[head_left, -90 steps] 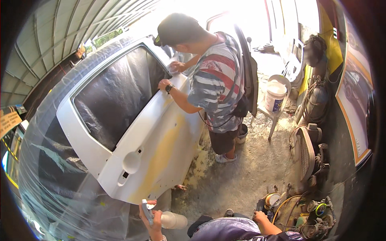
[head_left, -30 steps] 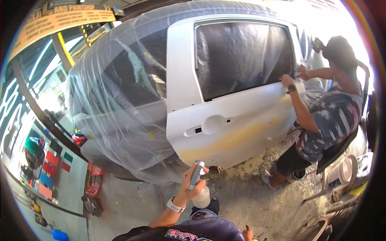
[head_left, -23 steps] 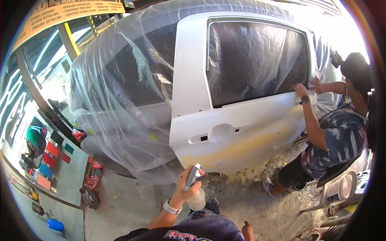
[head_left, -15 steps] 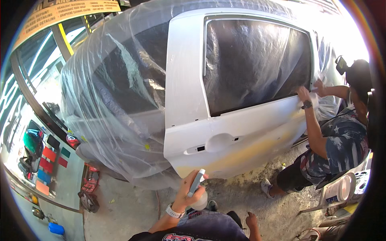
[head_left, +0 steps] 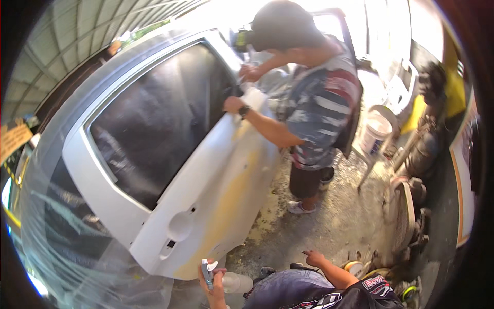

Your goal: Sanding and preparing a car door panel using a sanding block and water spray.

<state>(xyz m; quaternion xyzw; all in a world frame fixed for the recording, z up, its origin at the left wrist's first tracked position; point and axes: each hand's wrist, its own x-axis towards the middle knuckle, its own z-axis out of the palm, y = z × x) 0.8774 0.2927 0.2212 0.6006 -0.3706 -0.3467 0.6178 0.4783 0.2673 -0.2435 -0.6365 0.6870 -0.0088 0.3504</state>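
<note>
Near the door [head_left: 207, 181], the left hand's [head_left: 216, 289] grip clamps the bottle's [head_left: 238, 282] neck, so the trigger [head_left: 211, 267] sits within reach. The right hand [head_left: 315, 258] is empty, its grip apart.

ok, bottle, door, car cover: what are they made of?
Bottle: probably plastic; smooth, cloudy whitish body.
Door: likely sheet metal, judging by its pressed curves; dull whitish coat, yellowish patches.
Cover: looks like thin plastic film; see-through, shiny wrinkles.

Car paint workshop

Has a white car door [head_left: 200, 185] with yellowish patches [head_left: 218, 221], clear plastic sheeting [head_left: 82, 247] left of the door, a ribbed roof [head_left: 77, 46] beyond it, stained floor [head_left: 319, 232] and a bucket [head_left: 374, 131] to its right.
</note>
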